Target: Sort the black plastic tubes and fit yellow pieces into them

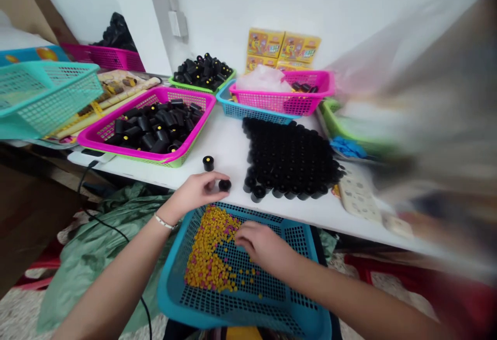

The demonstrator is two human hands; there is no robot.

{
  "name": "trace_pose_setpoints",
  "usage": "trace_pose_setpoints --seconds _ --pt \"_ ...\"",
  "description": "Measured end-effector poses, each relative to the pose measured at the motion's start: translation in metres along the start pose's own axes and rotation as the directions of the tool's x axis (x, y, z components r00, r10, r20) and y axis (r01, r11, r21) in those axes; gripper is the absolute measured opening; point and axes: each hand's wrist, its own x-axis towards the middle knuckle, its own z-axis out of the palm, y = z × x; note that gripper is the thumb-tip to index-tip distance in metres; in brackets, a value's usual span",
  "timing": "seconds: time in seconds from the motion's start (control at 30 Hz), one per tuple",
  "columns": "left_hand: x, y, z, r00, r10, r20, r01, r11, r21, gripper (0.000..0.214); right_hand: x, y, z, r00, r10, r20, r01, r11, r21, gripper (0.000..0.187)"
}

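Note:
My left hand (202,189) pinches a small black cylindrical piece (224,185) with a dark top between thumb and fingers at the table's front edge. Just behind it stands another black cylinder (208,163), upright, with a yellow dot in its top. Over the blue basket (248,316) at the front, my right hand (257,240) has its fingers drawn together beside the loose yellow and pink pellets (212,249). Whatever may be between those fingertips is hidden. To the right, many black cylinders (289,156) stand upright in a packed block.
A pink basket (87,135) of black cylinders with yellow dots sits at left. Behind are a green basket (229,78) of similar pieces, a pink basket (264,103) on a blue one, and yellow boxes (266,45). A black cable (112,231) hangs down. Blurred plastic fills the right side.

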Motion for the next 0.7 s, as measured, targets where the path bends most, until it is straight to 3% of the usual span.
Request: trace_pose_setpoints --seconds 0.1,0.17,0.23,0.33,0.4,0.5,0.7 --pt "0.001 -0.006 0.004 1.0 -0.016 -0.02 0.014 0.997 -0.074 0.036 0.025 -0.026 -0.044 0.937 -0.085 -0.339 0.118 0.99 0.077 0.016" --pt "0.003 -0.009 0.005 1.0 -0.019 -0.017 0.017 0.996 -0.088 0.035 0.049 -0.038 -0.069 0.911 -0.101 -0.401 0.107 0.994 -0.007 0.016" --pt "0.003 -0.011 0.005 1.0 -0.012 -0.002 0.012 0.994 -0.107 0.04 0.073 -0.044 -0.088 0.947 -0.06 -0.316 0.023 0.993 -0.12 0.019" --pt "0.003 -0.011 0.003 1.0 -0.026 0.013 0.028 0.982 -0.188 0.063 0.099 -0.049 -0.102 0.991 0.06 -0.122 -0.091 0.961 -0.263 0.019" --pt "0.002 -0.011 0.002 0.999 -0.047 0.011 0.049 0.97 -0.239 0.075 0.108 -0.052 -0.104 0.991 0.114 -0.066 -0.129 0.94 -0.316 0.016" --pt "0.002 -0.011 0.003 0.999 -0.051 0.006 0.051 0.964 -0.26 0.074 0.116 -0.055 -0.107 0.988 0.152 -0.024 -0.15 0.913 -0.38 0.015" --pt "0.004 -0.012 0.002 0.997 -0.076 -0.002 0.072 0.956 -0.285 0.088 0.148 -0.062 -0.112 0.972 0.188 0.14 -0.09 0.851 -0.517 0.01"
